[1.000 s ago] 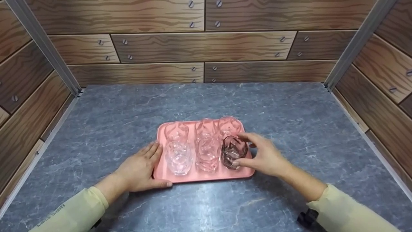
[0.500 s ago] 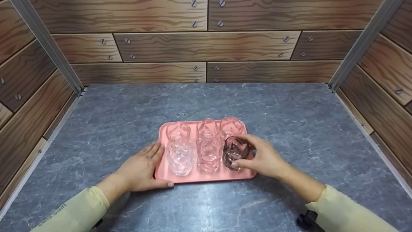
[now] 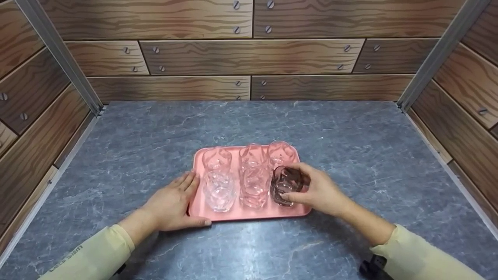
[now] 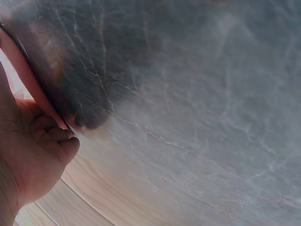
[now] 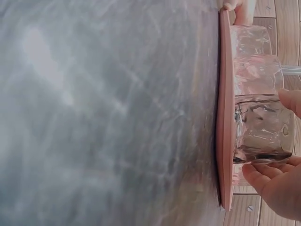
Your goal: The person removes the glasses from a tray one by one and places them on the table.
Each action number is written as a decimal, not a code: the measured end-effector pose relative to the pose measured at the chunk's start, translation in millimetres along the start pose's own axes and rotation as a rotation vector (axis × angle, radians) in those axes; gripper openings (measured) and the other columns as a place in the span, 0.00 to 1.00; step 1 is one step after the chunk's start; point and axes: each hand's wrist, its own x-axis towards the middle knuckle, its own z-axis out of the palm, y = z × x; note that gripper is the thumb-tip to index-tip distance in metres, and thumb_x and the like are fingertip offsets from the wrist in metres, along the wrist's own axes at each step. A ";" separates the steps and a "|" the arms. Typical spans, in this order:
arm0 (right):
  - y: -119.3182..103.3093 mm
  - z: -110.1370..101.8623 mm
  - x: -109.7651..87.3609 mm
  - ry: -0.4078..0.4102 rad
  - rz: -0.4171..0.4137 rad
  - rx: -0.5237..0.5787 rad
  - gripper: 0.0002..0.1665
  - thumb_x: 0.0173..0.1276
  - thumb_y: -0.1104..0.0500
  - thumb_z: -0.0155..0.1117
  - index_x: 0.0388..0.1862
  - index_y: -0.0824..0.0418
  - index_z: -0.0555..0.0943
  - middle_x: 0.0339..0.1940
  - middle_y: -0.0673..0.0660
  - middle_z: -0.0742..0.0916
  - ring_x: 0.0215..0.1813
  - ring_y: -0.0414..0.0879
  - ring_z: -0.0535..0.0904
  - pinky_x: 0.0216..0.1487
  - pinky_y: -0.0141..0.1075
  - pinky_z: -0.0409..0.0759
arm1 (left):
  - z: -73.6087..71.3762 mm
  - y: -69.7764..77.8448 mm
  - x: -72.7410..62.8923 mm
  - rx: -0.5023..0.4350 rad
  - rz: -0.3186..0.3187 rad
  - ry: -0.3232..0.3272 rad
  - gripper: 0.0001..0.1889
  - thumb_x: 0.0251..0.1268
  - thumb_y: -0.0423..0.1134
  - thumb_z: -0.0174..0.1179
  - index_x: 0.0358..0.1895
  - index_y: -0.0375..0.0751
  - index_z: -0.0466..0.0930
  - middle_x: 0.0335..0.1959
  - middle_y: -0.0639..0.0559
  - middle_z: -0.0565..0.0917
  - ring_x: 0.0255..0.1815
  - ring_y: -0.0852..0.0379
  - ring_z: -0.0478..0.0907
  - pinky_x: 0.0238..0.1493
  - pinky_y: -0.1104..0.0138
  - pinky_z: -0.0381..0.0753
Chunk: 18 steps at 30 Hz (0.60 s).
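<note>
In the head view my right hand [image 3: 321, 190] grips a smoky dark glass tumbler [image 3: 286, 186], fingers behind it and thumb on its near side. The tumbler stands at the front right of a pink tray [image 3: 237, 215]; the right wrist view shows its base right at the tray. My left hand [image 3: 173, 206] rests against the tray's left side, fingers straight along the edge and thumb by the front left corner. Several clear glass tumblers fill the other spots, among them one at front left [image 3: 221, 194] and one in the front middle [image 3: 255, 188].
The tray lies on a grey marbled tabletop [image 3: 249, 124]. Wood-patterned panels [image 3: 249, 56] wall in the back and both sides, with metal posts [image 3: 62, 58] at the far corners. A dark wrist device [image 3: 373, 266] sits at the right sleeve.
My right fingers have come in closer around the dark tumbler. The left hand keeps its place at the tray, and the whole view has shifted slightly.
</note>
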 end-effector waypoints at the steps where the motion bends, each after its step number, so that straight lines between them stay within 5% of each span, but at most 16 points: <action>1: -0.8 -0.7 -0.1 -0.001 0.003 -0.012 0.49 0.55 0.58 0.87 0.75 0.57 0.75 0.62 0.60 0.86 0.57 0.55 0.86 0.55 0.40 0.87 | -0.1 0.0 0.1 0.000 0.000 0.003 0.68 0.61 0.86 0.50 0.80 0.21 0.57 0.80 0.22 0.59 0.81 0.28 0.58 0.80 0.44 0.61; 12: -10.6 -25.6 -1.3 -0.008 -0.021 -0.035 0.47 0.54 0.58 0.86 0.73 0.59 0.76 0.60 0.59 0.87 0.59 0.54 0.85 0.64 0.50 0.83 | 0.8 -0.2 0.7 -0.022 -0.003 -0.002 0.68 0.61 0.85 0.51 0.80 0.21 0.56 0.80 0.22 0.59 0.82 0.29 0.57 0.80 0.45 0.60; 18: -16.9 -53.9 -0.4 -0.010 -0.056 -0.012 0.45 0.55 0.60 0.86 0.72 0.59 0.77 0.58 0.59 0.87 0.56 0.54 0.85 0.61 0.44 0.85 | 0.4 0.5 1.2 -0.020 -0.007 -0.001 0.68 0.61 0.85 0.52 0.80 0.21 0.56 0.80 0.22 0.59 0.82 0.29 0.57 0.80 0.45 0.61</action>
